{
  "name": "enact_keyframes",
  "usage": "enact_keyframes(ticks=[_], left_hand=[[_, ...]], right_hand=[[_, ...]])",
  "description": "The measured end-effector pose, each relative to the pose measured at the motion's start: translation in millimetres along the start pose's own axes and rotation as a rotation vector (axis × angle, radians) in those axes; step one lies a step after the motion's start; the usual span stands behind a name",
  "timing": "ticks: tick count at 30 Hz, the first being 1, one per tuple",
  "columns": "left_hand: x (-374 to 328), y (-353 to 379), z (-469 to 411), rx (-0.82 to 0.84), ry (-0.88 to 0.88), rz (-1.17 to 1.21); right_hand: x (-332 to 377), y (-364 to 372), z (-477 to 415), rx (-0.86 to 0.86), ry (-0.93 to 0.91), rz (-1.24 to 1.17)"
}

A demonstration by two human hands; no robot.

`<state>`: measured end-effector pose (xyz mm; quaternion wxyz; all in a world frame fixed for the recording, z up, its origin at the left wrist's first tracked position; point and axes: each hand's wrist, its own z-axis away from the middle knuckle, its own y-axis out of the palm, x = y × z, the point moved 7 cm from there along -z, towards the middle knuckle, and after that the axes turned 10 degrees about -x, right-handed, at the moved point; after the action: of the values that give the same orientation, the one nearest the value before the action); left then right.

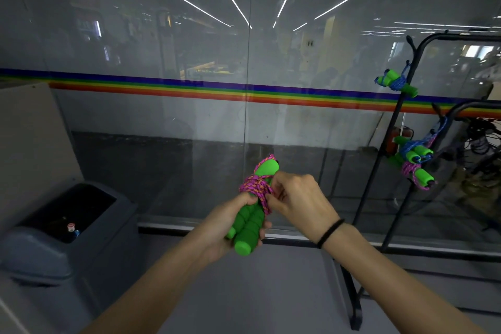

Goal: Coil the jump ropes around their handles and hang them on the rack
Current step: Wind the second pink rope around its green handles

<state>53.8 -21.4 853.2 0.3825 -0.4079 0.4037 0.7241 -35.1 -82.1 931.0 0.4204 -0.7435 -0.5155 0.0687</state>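
head view.

- left hand [230, 225]: low centre of the view, fingers curled round the lower half of the green foam handles [249, 228]. the two handles are held side by side as one bundle, butt ends toward the camera and far ends tilted up and away.
- pink-and-orange braided rope [256, 187]: wound in several turns around the upper part of the held handles, just above the left hand's grip, with one strand running on up to the far tip.
- right hand [298, 198]: to the right of the bundle, fingers bent, fingertips pinching the rope at the edge of the coil. black hair tie [329, 233] on the wrist.
- black metal rack [355, 309]: at the right, well apart from the hands, standing on the grey floor [244, 293].
- blue-rope jump rope [397, 83]: coiled on green handles, hanging from an upper hook of the rack.
- second blue-rope bundle [412, 152]: hanging from a lower hook.
- pink-rope bundle [417, 176]: just below the second blue one and touching it.
- grey waste bin [67, 252]: lower left, a bottle [71, 229] showing in its opening.
- glass wall [162, 130]: straight ahead, crossed by a rainbow stripe [189, 87].
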Motion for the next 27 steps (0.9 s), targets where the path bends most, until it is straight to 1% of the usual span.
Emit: enact_keyframes(ticks=[5,7,10,14,16,18,23,25,27], left_hand=[[-3,0,-3,-0.091,0.086,-0.016],[-3,-2,-3,-0.106,0.095,-0.026],[1,-6,-3,-0.105,0.057,-0.019],[2,-8,-2,-0.029,0.022,0.024],[2,-8,-1,0.005,-0.001,0.047],[1,-7,-1,0.031,-0.017,0.074],[0,-4,-2,0.056,-0.072,0.163],[1,-3,-3,0.063,-0.093,0.183],[0,-4,-2,0.072,-0.099,0.182]], right_hand=[[2,6,5,-0.108,0.019,0.024],[3,9,8,-0.125,0.006,0.021],[-2,14,6,-0.04,0.014,-0.013],[-9,12,6,0.029,0.067,-0.235],[-8,12,6,0.04,0.068,-0.306],[-7,9,5,0.015,0.051,-0.297],[2,12,3,-0.025,-0.077,-0.102],[3,13,2,-0.031,-0.086,-0.108],[2,13,1,-0.011,-0.065,-0.166]])
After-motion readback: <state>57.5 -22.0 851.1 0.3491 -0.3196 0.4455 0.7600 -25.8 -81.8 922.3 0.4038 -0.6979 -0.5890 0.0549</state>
